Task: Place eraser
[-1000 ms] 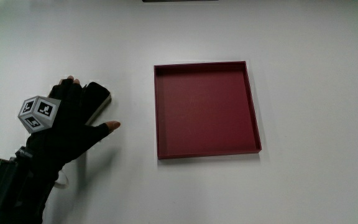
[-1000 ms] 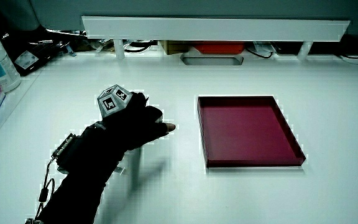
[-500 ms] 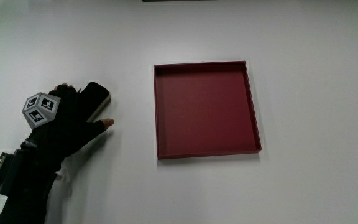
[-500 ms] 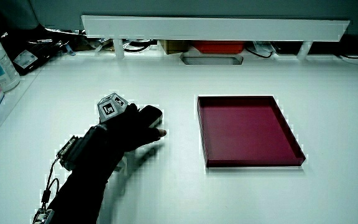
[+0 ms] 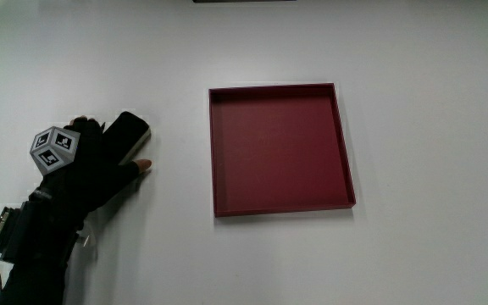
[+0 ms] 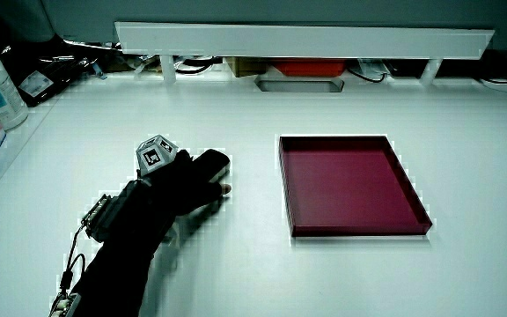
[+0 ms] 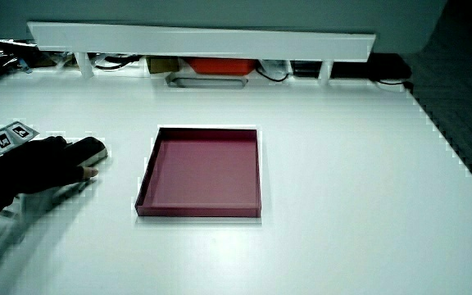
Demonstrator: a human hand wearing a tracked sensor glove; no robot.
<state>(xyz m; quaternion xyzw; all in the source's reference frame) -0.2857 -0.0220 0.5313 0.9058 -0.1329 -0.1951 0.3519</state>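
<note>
White bench, red tray near the middle, low partition along the edge farthest from the person. Dark eraser flat on the bench beside the tray but well apart from it. Gloved hand over it, fingers curled around its sides. Best done by gripping firmly, lifting clear of the tray wall, lowering flat inside.

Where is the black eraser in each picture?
Main view: the eraser pokes out from under the hand, beside the red tray.
Side view: eraser at the hand's fingertips, beside the tray.
Side view: eraser beside the tray, under the hand.
Shared landmark: the red tray.
</note>
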